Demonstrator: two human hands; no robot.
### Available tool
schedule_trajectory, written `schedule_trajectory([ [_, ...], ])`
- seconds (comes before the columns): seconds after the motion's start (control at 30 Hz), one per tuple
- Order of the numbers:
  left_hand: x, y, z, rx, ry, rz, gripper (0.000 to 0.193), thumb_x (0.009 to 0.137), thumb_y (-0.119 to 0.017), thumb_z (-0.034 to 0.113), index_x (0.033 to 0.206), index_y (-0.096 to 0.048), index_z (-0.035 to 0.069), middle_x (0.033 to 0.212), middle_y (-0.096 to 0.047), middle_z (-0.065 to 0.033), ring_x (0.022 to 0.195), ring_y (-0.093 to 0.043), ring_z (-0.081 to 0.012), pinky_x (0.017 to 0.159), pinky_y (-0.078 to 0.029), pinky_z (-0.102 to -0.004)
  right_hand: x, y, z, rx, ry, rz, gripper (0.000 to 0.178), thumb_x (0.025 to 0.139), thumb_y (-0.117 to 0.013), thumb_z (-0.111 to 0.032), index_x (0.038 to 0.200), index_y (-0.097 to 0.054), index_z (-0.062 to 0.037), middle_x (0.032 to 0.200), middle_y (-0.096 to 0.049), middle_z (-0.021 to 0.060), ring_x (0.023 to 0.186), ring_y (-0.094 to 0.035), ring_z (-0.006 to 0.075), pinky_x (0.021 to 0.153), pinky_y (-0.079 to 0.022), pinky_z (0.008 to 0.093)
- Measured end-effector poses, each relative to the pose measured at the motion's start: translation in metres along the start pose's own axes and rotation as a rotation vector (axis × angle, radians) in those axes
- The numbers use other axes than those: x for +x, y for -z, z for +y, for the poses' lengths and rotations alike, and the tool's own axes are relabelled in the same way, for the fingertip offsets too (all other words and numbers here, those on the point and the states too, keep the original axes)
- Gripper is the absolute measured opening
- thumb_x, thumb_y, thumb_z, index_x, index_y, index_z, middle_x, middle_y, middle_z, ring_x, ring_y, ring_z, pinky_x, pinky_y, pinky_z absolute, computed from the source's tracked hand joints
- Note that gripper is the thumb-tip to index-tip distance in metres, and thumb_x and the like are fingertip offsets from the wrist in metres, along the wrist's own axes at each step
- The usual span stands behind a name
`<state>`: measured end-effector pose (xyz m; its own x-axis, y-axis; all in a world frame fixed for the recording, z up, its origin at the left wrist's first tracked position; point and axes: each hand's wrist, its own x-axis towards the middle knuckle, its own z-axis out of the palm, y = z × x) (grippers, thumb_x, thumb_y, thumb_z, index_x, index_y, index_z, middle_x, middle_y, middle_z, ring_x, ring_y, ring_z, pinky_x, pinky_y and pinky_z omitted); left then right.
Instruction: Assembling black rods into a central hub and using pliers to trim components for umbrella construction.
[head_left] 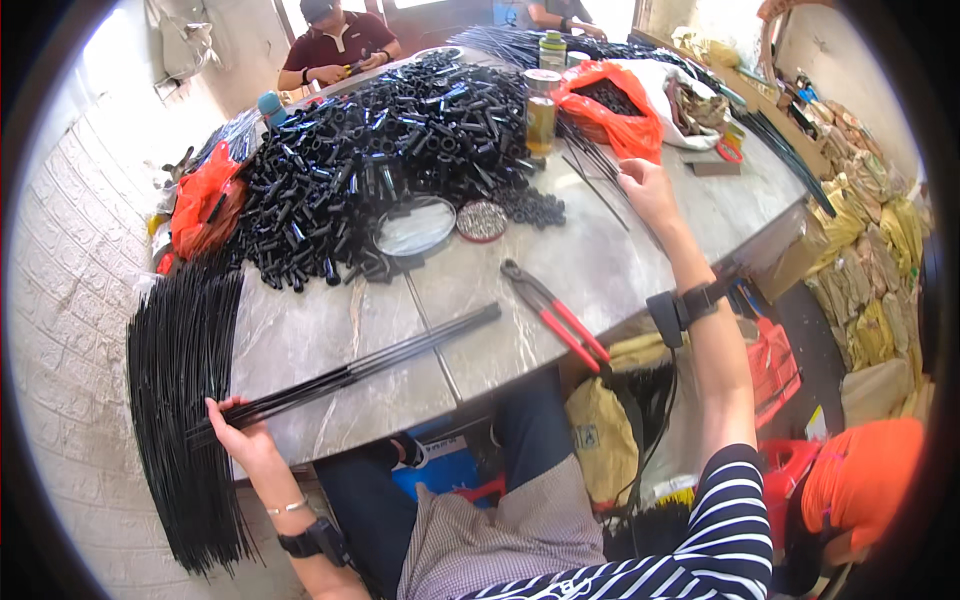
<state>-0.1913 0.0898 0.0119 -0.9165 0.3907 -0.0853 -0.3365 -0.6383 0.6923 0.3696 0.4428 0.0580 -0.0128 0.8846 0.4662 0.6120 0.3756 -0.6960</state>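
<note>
My left hand (238, 432) is closed around one end of a bundle of thin black rods (375, 362), which slants over the grey tabletop toward the middle. Beside that hand, a thick stack of long black rods (180, 400) hangs over the table's left edge. Farther off on the right, my right hand (650, 192) pinches the near ends of a few thin black rods (598, 158). A loose black rod (596, 194) lies just left of it. Between my hands rest cutting pliers with red handles (556, 318), their jaws pointing away from me.
A large heap of short black tubes (370, 140) covers the table's far middle. Nearer stand a clear round dish (415, 226) and a dish of small metal parts (482, 222). Orange bags (205, 205) and a drink bottle (541, 115) flank the heap. Two people work opposite.
</note>
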Motion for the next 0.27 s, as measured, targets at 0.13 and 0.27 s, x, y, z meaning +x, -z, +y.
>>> schedule_trajectory([
  [0.13,0.005,0.019,-0.001,0.159,-0.042,0.099,0.020,0.081,-0.073,0.022,0.072,-0.059,0.011,0.072,-0.060,-0.0027,0.070,-0.058,-0.0135,0.067,-0.047,-0.0275,0.074,-0.039,-0.006,-0.131,-0.036,-0.046,0.054,0.072,-0.073,-0.030,0.111,-0.062,0.0055,0.103,-0.067,0.0192,0.096,-0.065,0.0266,0.086,-0.050,0.0346],
  [0.27,-0.008,0.006,-0.004,0.330,-0.079,0.136,0.020,0.081,-0.073,0.025,0.073,-0.061,0.011,0.074,-0.060,-0.0033,0.075,-0.058,-0.0142,0.075,-0.047,-0.0329,0.140,-0.093,0.010,-0.198,-0.006,0.005,0.078,0.070,-0.075,-0.039,0.129,-0.047,0.0041,0.119,-0.061,0.0226,0.109,-0.060,0.0308,0.094,-0.047,0.0376],
])
